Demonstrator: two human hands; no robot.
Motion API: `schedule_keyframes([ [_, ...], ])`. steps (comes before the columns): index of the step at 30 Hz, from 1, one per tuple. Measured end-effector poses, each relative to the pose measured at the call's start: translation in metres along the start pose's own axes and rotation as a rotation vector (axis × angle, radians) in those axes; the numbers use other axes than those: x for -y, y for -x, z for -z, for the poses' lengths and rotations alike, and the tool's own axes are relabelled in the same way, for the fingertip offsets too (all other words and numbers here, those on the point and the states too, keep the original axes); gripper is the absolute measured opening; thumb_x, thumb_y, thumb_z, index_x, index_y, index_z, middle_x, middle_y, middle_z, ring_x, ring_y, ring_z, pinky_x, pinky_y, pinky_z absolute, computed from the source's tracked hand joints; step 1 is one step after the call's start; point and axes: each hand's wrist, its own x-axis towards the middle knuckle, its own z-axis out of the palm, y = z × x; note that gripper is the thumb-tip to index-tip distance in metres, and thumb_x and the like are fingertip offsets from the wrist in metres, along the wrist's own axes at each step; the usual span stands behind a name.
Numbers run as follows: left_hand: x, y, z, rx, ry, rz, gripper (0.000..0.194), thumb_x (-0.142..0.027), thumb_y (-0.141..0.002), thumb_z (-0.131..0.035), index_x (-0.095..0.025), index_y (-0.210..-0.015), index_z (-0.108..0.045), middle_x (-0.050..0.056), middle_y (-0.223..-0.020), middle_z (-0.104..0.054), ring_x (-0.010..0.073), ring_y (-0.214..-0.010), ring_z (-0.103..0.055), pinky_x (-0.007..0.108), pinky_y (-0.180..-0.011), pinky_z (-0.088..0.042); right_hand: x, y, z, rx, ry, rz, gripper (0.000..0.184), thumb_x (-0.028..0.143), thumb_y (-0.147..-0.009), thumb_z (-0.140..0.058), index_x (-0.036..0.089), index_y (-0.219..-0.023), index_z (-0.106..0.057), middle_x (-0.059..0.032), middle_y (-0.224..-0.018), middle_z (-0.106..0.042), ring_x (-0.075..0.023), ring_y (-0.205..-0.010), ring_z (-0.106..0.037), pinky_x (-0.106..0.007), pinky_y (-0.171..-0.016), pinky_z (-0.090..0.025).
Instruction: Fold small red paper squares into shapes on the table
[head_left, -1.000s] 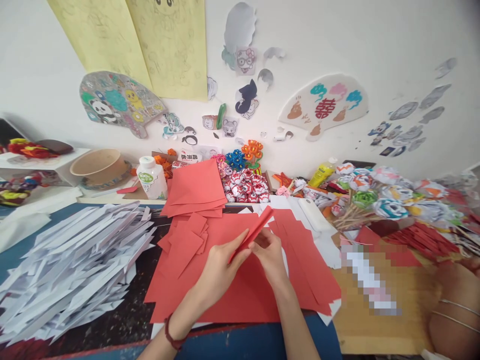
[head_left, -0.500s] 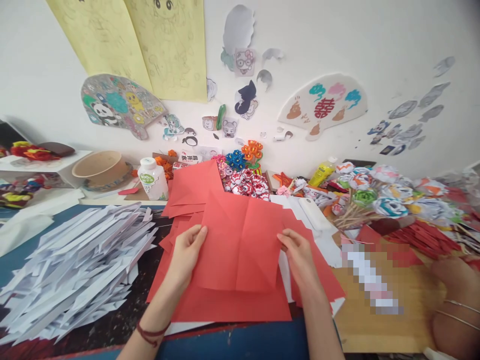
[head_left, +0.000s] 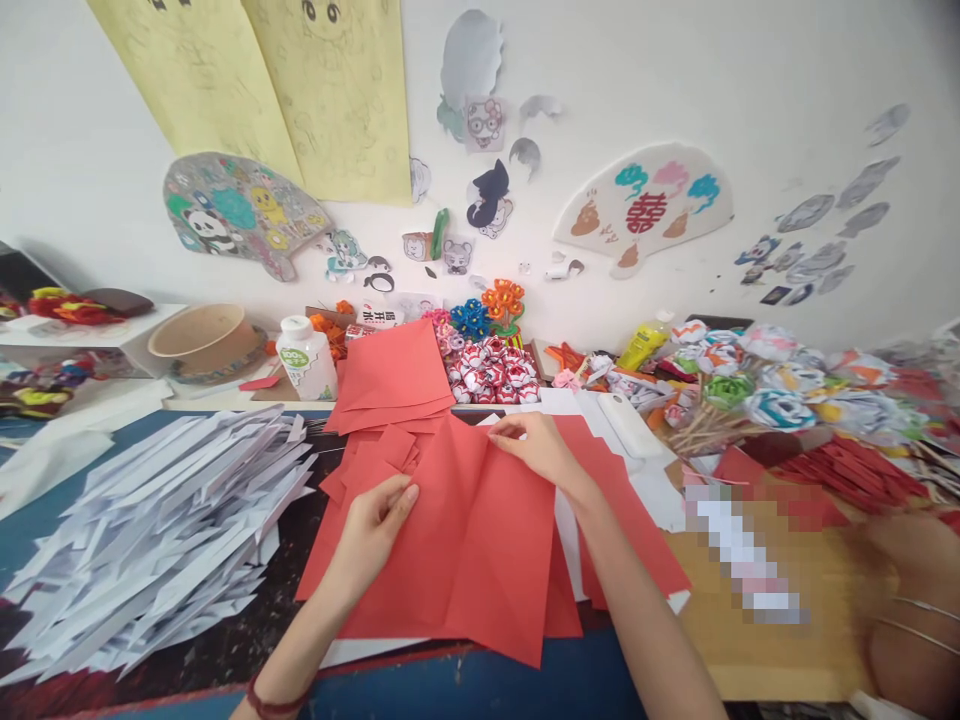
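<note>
A creased sheet of red paper [head_left: 499,540] is held up at a tilt in front of me. My left hand [head_left: 379,525] pinches its left edge between thumb and fingers. At its top edge, near the middle crease, my right hand [head_left: 536,445] grips it with the fingertips. Beneath it lie more red sheets [head_left: 330,560], spread over white paper. Behind the held sheet sits a stack of red squares [head_left: 394,365], with small red pieces [head_left: 390,450] just in front of the stack.
Folded white paper strips [head_left: 165,530] are heaped on the left. A white bottle [head_left: 306,358] and a round bowl [head_left: 201,335] stand behind. Paper flowers [head_left: 780,375] and red strips [head_left: 847,475] lie on the right. Another person's arm [head_left: 911,610] blurs at the right edge.
My right hand has moved from the sheet's right edge to its top edge. The sheet has turned, its lower right corner swinging down toward me; my left hand stays on the left edge.
</note>
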Motion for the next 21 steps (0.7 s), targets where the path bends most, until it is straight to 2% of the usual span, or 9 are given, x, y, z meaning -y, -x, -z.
schedule_keyframes([
  [3,0.000,-0.003,0.000,-0.228,-0.442,-0.067,0.033,-0.031,-0.091,-0.042,-0.012,-0.115,-0.056,0.013,-0.096,-0.067,0.0283,-0.091,-0.064,0.035,-0.074,-0.047,-0.007,-0.007,-0.001,0.069,-0.145,-0.035,0.019,0.033,-0.077,-0.068,0.015,-0.079,-0.072,-0.0077,-0.082,-0.073,-0.0204,-0.078,-0.066,-0.029,-0.071,-0.049],
  [5,-0.011,-0.008,-0.005,-0.420,-0.675,-0.223,0.045,-0.020,-0.092,-0.039,-0.011,-0.136,-0.042,0.021,-0.133,-0.053,0.0337,-0.124,-0.048,0.045,-0.097,-0.038,-0.007,-0.009,-0.003,0.097,-0.191,-0.031,0.023,0.036,-0.076,-0.068,0.014,-0.080,-0.072,-0.0080,-0.082,-0.072,-0.0204,-0.078,-0.066,-0.030,-0.072,-0.049],
  [6,-0.019,-0.012,-0.009,-0.427,-0.735,-0.329,0.047,-0.017,-0.092,-0.037,-0.012,-0.139,-0.039,0.019,-0.142,-0.045,0.0324,-0.132,-0.040,0.047,-0.104,-0.031,-0.005,-0.010,-0.003,0.113,-0.207,-0.022,0.024,0.038,-0.076,-0.068,0.014,-0.080,-0.072,-0.0078,-0.082,-0.072,-0.0202,-0.077,-0.065,-0.030,-0.072,-0.049],
  [8,-0.035,-0.023,-0.015,-0.314,-0.759,-0.516,0.044,-0.019,-0.094,-0.040,-0.016,-0.138,-0.043,0.014,-0.143,-0.047,0.0275,-0.133,-0.039,0.044,-0.109,-0.024,-0.002,-0.010,-0.004,0.158,-0.242,0.016,0.026,0.040,-0.076,-0.069,0.014,-0.081,-0.071,-0.0073,-0.081,-0.071,-0.0195,-0.076,-0.065,-0.030,-0.073,-0.049],
  [9,-0.041,-0.029,-0.017,-0.259,-0.739,-0.537,0.040,-0.023,-0.094,-0.043,-0.018,-0.133,-0.048,0.013,-0.139,-0.051,0.0269,-0.130,-0.043,0.044,-0.110,-0.023,0.000,-0.010,-0.004,0.181,-0.263,0.040,0.026,0.040,-0.077,-0.068,0.014,-0.082,-0.071,-0.0071,-0.082,-0.071,-0.0193,-0.077,-0.065,-0.030,-0.074,-0.049],
  [12,-0.049,-0.049,-0.020,-0.088,-0.596,-0.485,0.020,-0.027,-0.092,-0.050,-0.022,-0.103,-0.066,0.006,-0.107,-0.071,0.0229,-0.102,-0.062,0.046,-0.108,-0.023,0.006,-0.007,-0.001,0.208,-0.288,0.085,0.025,0.040,-0.079,-0.067,0.015,-0.084,-0.070,-0.0068,-0.086,-0.071,-0.0190,-0.080,-0.064,-0.030,-0.076,-0.049],
  [14,-0.046,-0.058,-0.020,-0.006,-0.466,-0.411,0.017,-0.028,-0.090,-0.052,-0.022,-0.088,-0.068,0.002,-0.091,-0.074,0.0195,-0.086,-0.064,0.043,-0.102,-0.028,0.008,-0.004,0.001,0.206,-0.247,0.085,0.023,0.038,-0.081,-0.066,0.016,-0.085,-0.071,-0.0063,-0.087,-0.071,-0.0189,-0.081,-0.064,-0.030,-0.077,-0.048],
  [17,-0.041,-0.063,-0.019,0.044,-0.329,-0.342,0.018,-0.027,-0.090,-0.052,-0.021,-0.083,-0.067,0.002,-0.086,-0.074,0.0180,-0.080,-0.063,0.035,-0.091,-0.035,0.009,-0.002,0.002,0.223,-0.156,0.098,0.020,0.034,-0.083,-0.063,0.017,-0.087,-0.072,-0.0047,-0.086,-0.072,-0.0186,-0.082,-0.064,-0.030,-0.078,-0.047],
  [21,-0.042,-0.060,-0.017,0.055,-0.240,-0.307,0.014,-0.025,-0.088,-0.053,-0.020,-0.084,-0.066,0.001,-0.087,-0.073,0.0169,-0.080,-0.063,0.031,-0.086,-0.035,0.011,-0.002,-0.001,0.239,-0.129,0.126,0.019,0.032,-0.084,-0.061,0.018,-0.083,-0.073,-0.0035,-0.085,-0.072,-0.0184,-0.083,-0.064,-0.029,-0.077,-0.046],
])
